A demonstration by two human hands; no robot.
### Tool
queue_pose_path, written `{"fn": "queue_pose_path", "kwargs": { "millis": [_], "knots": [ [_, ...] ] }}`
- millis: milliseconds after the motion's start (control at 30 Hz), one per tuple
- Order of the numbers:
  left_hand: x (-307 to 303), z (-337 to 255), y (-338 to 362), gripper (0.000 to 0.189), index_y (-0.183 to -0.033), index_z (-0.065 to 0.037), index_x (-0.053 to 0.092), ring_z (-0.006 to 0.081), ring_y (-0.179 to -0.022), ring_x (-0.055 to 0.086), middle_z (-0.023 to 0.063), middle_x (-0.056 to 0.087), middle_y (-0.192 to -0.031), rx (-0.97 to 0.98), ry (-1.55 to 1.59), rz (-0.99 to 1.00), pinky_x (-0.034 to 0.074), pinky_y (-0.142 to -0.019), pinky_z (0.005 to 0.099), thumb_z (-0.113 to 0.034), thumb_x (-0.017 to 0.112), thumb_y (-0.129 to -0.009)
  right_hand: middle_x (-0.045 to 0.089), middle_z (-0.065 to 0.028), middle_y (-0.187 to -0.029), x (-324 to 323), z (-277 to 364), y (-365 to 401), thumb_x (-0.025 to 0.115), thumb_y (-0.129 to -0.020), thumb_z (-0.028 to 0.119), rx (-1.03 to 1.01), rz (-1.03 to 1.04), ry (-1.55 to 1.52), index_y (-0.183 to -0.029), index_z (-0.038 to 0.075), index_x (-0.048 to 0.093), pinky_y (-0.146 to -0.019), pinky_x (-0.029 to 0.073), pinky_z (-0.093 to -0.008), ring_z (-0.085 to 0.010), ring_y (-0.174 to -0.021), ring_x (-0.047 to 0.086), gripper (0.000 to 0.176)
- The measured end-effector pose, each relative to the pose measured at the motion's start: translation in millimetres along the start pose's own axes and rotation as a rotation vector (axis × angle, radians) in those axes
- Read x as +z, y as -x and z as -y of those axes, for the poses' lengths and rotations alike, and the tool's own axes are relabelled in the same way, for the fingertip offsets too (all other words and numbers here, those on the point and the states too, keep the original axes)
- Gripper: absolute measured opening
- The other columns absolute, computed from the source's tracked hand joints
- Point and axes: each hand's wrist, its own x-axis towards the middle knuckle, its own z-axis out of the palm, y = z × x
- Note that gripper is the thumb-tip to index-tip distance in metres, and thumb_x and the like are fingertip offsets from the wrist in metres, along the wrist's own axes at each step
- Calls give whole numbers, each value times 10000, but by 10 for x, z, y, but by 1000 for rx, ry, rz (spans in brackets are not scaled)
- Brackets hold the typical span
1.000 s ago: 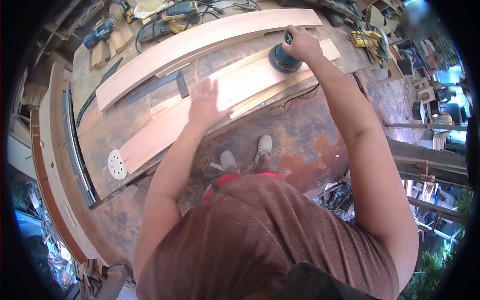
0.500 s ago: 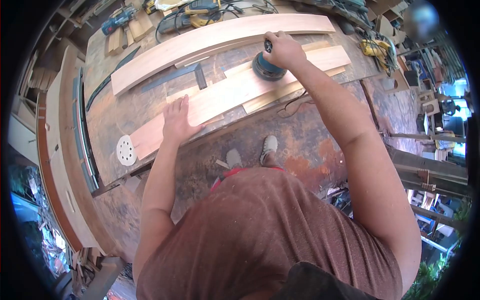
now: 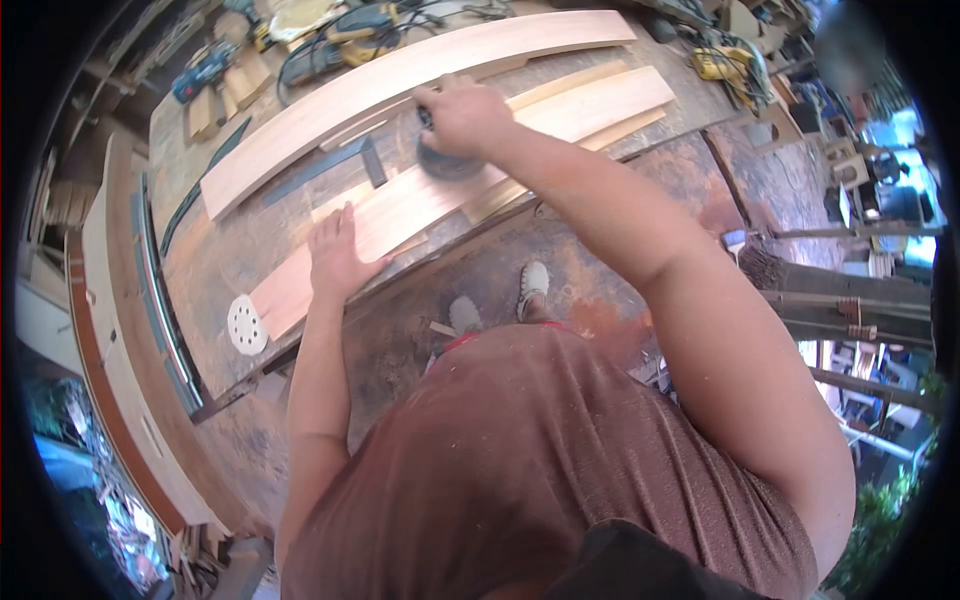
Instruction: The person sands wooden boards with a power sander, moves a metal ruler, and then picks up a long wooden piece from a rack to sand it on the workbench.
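A long pale wooden board (image 3: 400,215) lies slantwise along the near side of the workbench, over thinner wood strips. My right hand (image 3: 468,118) is wrapped round the top of an orbital sander (image 3: 447,165), whose round base rests on the middle of the board. The hand hides most of the sander's body. Towards the board's left end, my left hand (image 3: 340,258) lies flat on the wood with fingers spread. A white sanding disc (image 3: 247,325) with several holes lies at that end of the board.
A second, slightly curved board (image 3: 420,88) lies behind. Between the boards sits a try square (image 3: 335,170). Power tools, including a blue one (image 3: 203,72) and a yellow one (image 3: 725,65), stand towards the back. Long planks (image 3: 130,330) lean at the left.
My right hand has slid the sander leftward along the board, closer to my left hand. My left hand stays on the board. The whole view has shifted slightly.
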Motion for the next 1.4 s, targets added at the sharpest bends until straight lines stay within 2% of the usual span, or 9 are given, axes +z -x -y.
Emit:
{"fn": "queue_pose_path", "kwargs": {
  "millis": [167,400,500,533,733,867,933,1167,1400],
  "knots": [
    [109,67,-3,1163,-1563,-27,329,382,-1378,420,209,488,-1450,-5,-14,-22,253,-1207,517,-519,881,-665,603,-178,-1307,-69,-146,52,691,-881,293,-1,15,-51,-1370,194,580,-993,539,-448,-354,-1233,605,511],
    [147,93,16,1185,-1576,-37,314,379,-1366,422,200,488,-1445,21,5,-35,254,-1208,522,-497,893,-650,588,-180,-1321,-161,-816,27,691,-908,332,169,47,-77,-1400,210,556,-994,542,-439,-358,-1253,596,524],
    [133,55,4,1191,-1580,-36,309,381,-1357,428,198,493,-1439,6,3,-40,266,-1203,519,-478,899,-644,583,-179,-1330,-161,-1251,17,691,-913,347,225,19,-48,-1409,214,544,-999,542,-436,-361,-1254,598,534],
    [118,42,0,1190,-1575,-33,319,382,-1353,431,199,496,-1436,1,5,-33,273,-1200,519,-466,905,-635,615,-185,-1236,-25,-1477,-26,701,-896,432,212,-91,-11,-1344,201,572,-945,554,-469,-371,-1159,642,521],
    [111,23,-13,1192,-1559,-22,354,397,-1344,435,208,498,-1433,-4,10,-48,296,-1187,522,-423,927,-594,622,-172,-1249,-4,-2603,-63,689,-906,432,348,-177,34,-1346,207,575,-965,545,-465,-360,-1169,639,507],
    [182,65,-7,1204,-1563,-19,349,428,-1360,418,228,476,-1461,-11,-9,-41,300,-1184,530,-401,929,-580,621,-177,-1274,-150,-3323,-34,676,-918,430,484,-144,42,-1358,210,563,-971,540,-473,-363,-1196,633,504],
    [166,29,-17,1206,-1565,-21,345,434,-1366,412,233,466,-1472,-15,19,-31,299,-1184,533,-399,928,-579,586,-191,-1401,-213,-3636,-42,667,-918,447,530,-53,-24,-1428,217,524,-1026,521,-460,-384,-1253,613,578],
    [130,24,1,1189,-1562,-12,344,440,-1372,406,240,447,-1486,-20,-8,-20,309,-1176,543,-412,911,-596,588,-206,-1391,-147,-4819,-171,632,-912,487,634,-113,167,-1425,253,517,-1028,517,-500,-389,-1244,619,576],
    [151,27,-47,1187,-1542,5,360,434,-1352,427,235,468,-1457,-21,-2,-19,327,-1159,549,-415,912,-579,596,-222,-1360,-169,-5160,-267,636,-891,498,604,-107,171,-1406,237,523,-1008,523,-504,-410,-1204,636,589]
  ]
}}
